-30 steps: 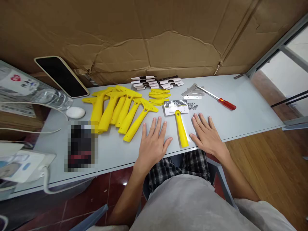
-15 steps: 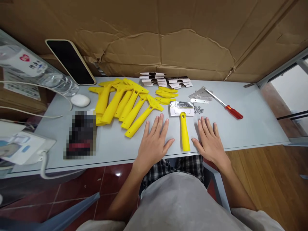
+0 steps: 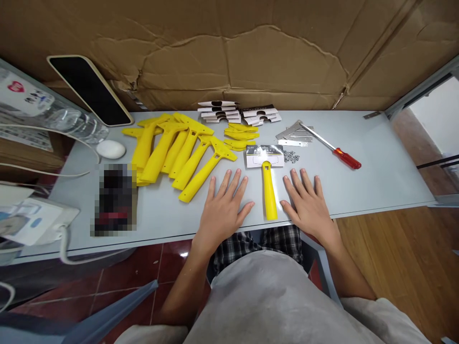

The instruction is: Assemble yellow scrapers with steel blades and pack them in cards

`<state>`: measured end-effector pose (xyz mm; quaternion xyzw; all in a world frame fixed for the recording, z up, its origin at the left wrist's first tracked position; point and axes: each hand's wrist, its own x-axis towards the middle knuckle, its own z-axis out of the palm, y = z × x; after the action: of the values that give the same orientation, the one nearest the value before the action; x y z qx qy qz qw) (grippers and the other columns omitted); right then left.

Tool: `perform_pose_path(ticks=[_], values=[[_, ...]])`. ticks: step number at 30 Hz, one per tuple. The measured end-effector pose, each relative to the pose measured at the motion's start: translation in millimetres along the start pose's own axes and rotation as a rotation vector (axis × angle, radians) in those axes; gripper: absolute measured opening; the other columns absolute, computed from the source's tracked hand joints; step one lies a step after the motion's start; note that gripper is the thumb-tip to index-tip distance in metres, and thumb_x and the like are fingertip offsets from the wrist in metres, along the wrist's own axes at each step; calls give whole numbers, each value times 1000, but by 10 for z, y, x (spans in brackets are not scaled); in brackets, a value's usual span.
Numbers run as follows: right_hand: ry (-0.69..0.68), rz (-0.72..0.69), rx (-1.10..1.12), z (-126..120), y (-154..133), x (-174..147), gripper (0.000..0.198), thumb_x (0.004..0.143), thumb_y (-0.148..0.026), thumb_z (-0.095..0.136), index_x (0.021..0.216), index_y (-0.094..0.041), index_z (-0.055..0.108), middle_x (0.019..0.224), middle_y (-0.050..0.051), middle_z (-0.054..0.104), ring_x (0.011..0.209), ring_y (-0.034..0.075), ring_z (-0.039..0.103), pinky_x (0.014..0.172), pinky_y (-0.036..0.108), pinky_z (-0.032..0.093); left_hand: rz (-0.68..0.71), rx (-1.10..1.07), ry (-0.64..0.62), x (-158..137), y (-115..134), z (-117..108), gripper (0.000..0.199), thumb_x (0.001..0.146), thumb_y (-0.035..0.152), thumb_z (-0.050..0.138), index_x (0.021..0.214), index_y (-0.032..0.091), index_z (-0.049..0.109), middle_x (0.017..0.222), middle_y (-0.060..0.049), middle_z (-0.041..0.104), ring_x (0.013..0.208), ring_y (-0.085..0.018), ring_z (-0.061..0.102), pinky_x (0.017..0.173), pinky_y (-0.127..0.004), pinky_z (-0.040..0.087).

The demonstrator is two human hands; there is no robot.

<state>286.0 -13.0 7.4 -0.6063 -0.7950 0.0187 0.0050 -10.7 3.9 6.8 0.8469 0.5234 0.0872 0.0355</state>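
My left hand (image 3: 223,205) lies palm down on the table with its fingers spread, holding nothing. My right hand (image 3: 306,203) rests the same way on the other side. Between them, touching neither, is a yellow scraper (image 3: 269,196) whose head is covered by a printed card sleeve (image 3: 264,157). Several yellow scraper handles (image 3: 197,177) are piled left of my left hand. Beyond my right fingertips sit a heap of small screws (image 3: 292,156), flat metal blades (image 3: 296,142) and a screwdriver (image 3: 346,159) with a red handle. Thin yellow plastic pieces (image 3: 241,135) are stacked behind the scraper.
Folded card sleeves (image 3: 219,114) stand at the back against a cardboard sheet (image 3: 279,62). On the left are a phone (image 3: 89,88), a water bottle (image 3: 68,117), a white rounded object (image 3: 111,149), a blurred dark item (image 3: 114,200) and a white power strip (image 3: 46,220) with cables.
The fingers of both hands have spread a little wider. My view has shifted slightly to the right, while the things on the table stay in place.
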Motion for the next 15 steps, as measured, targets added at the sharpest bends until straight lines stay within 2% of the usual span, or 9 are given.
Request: perform_pose_path(ticks=[2,4,6,8,9,12,15], values=[[-6,-18,15,-41,7,21,81,118,-71,22,186,-29,36,193,-2,12,185,37,15,148,74,22,1,-3,-4,6,0,-2,72,123,52,41,183,13,45,194,-13,28,182,-42,28,148,-73,21],[11,-2,43,-117,-27,83,83,117,-75,21,181,-28,46,191,1,24,182,39,24,145,74,25,-5,-18,-8,11,-2,-1,72,123,53,42,183,13,45,194,-13,29,182,-42,28,148,-74,20],[50,84,88,-234,-125,199,80,117,-76,23,172,-28,57,182,6,46,172,38,42,139,71,31,-10,-34,-8,14,-7,4,72,122,53,44,183,14,45,193,-14,29,182,-42,27,148,-75,20],[75,205,140,-382,-281,362,74,118,-72,26,167,-28,62,162,10,66,148,32,63,130,60,40,-13,-43,-5,16,-15,14,71,122,52,44,183,15,45,193,-13,29,182,-42,27,147,-75,20],[48,232,151,-457,-369,452,72,118,-70,29,166,-28,64,151,11,72,138,30,68,123,53,44,-13,-46,-3,16,-19,20,71,122,53,44,183,16,45,193,-13,29,182,-42,27,147,-76,20],[-72,257,145,-636,-601,719,70,116,-72,38,162,-27,63,134,12,76,113,25,72,100,35,45,-10,-46,6,18,-30,39,71,122,53,44,183,16,46,193,-14,30,182,-43,29,147,-75,21],[-145,248,118,-683,-708,920,65,116,-70,41,157,-25,62,134,13,75,103,23,71,90,29,42,-6,-35,15,22,-30,49,71,122,53,43,182,14,47,193,-15,32,181,-42,30,147,-75,22]])
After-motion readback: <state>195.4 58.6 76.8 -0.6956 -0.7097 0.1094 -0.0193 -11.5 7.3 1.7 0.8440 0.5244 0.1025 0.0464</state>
